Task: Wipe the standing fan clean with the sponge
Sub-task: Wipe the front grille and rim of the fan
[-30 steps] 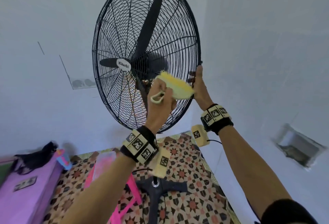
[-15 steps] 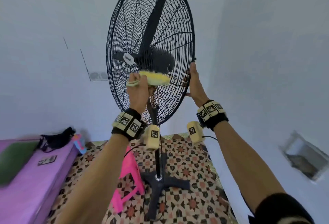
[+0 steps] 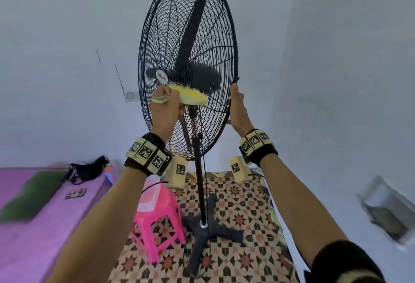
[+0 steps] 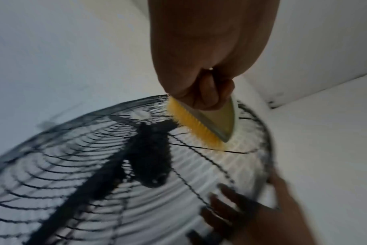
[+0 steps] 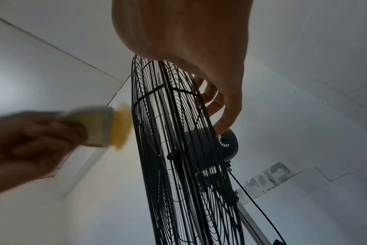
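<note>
While the left hand [image 3: 165, 111] grips the sponge [image 3: 190, 96], right fingers [image 5: 215, 101] clasp the fan [image 3: 188, 62] above a pink stool [image 3: 155, 215].

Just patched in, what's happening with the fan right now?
A person is cleaning the standing fan. The left hand grips a yellow bristled scrubber and presses it against the front grille just below the hub badge. The right hand holds the grille's rim on the right side, fingers wrapped behind it, steadying the head. The fan stands on its cross base on a patterned floor mat, beside a pink stool.
</note>
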The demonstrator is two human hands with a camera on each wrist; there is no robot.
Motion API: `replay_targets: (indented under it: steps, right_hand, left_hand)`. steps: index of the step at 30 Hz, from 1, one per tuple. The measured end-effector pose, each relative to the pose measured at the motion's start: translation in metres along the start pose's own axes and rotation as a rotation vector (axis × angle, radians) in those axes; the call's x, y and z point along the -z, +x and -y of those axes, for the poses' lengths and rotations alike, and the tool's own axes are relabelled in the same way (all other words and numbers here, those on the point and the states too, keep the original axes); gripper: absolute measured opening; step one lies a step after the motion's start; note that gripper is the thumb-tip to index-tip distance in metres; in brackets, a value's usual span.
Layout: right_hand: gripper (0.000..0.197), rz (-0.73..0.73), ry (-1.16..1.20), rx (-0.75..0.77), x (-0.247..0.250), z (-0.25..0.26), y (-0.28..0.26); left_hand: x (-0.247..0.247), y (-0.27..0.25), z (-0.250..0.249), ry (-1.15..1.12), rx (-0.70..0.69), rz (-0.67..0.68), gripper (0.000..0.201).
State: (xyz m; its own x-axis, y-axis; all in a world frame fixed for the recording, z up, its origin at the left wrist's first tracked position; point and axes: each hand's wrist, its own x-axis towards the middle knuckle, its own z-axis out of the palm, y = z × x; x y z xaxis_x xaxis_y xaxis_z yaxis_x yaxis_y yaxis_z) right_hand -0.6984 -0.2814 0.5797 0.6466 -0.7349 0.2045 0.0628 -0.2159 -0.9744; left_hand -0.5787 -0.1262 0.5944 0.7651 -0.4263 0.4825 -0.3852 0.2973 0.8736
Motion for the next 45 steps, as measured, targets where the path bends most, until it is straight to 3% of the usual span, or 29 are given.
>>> replay_targets:
  steps: [3, 5, 9, 13, 18, 21, 25, 27, 30, 34, 37, 40, 42, 45]
  right_hand:
    - [0.096, 0.046, 0.102, -0.062, 0.006, 0.003, -0.001]
    - [0.081, 0.088, 0.146, -0.068, 0.011, 0.007, -0.001]
    - [0.089, 0.165, 0.142, -0.085, 0.018, 0.01, 0.0]
    - [0.088, 0.177, 0.12, -0.09, 0.013, 0.011, -0.004]
    - [0.081, 0.169, 0.123, -0.105, 0.011, 0.009, -0.001]
    - [0.097, 0.167, 0.115, -0.098, 0.01, 0.01, -0.002]
    - [0.091, 0.15, 0.114, -0.1, 0.005, 0.009, -0.004]
    - [0.087, 0.137, 0.118, -0.101, 0.002, 0.011, -0.005]
    - [0.085, 0.122, 0.105, -0.093, 0.002, 0.013, -0.003]
    - [0.095, 0.137, 0.107, -0.094, 0.004, 0.014, -0.007]
    - [0.093, 0.135, 0.1, -0.083, -0.001, 0.011, -0.006]
    - [0.07, 0.113, 0.112, -0.067, -0.001, 0.01, -0.006]
    - [0.073, 0.112, 0.11, -0.074, -0.001, 0.007, -0.003]
    - [0.084, 0.101, 0.102, -0.073, 0.0, 0.005, -0.002]
  left_hand:
    - [-0.034, -0.044, 0.001, 0.015, -0.132, 0.059, 0.024]
    - [-0.052, -0.059, 0.009, 0.08, -0.204, 0.041, 0.02]
    - [-0.053, -0.059, 0.009, 0.179, -0.289, -0.208, 0.024]
    - [-0.037, -0.056, 0.009, 0.209, -0.249, -0.353, 0.029]
    - [-0.078, -0.089, 0.001, 0.147, -0.349, -0.217, 0.025]
    - [-0.076, -0.083, 0.006, 0.167, -0.286, -0.328, 0.024]
    - [-0.038, -0.06, 0.011, 0.178, -0.243, -0.525, 0.02]
    - [-0.039, -0.06, 0.01, 0.136, -0.258, -0.463, 0.02]
    - [-0.07, -0.083, 0.002, 0.173, -0.326, -0.251, 0.027]
    - [-0.071, -0.072, 0.004, 0.141, -0.24, -0.355, 0.024]
    - [-0.052, -0.055, 0.001, 0.115, -0.283, -0.434, 0.023]
    - [-0.057, -0.059, 0.002, 0.13, -0.269, -0.296, 0.02]
    - [-0.057, -0.057, 0.004, 0.191, -0.234, -0.262, 0.023]
    - [-0.043, -0.032, 0.003, 0.1, -0.159, -0.423, 0.026]
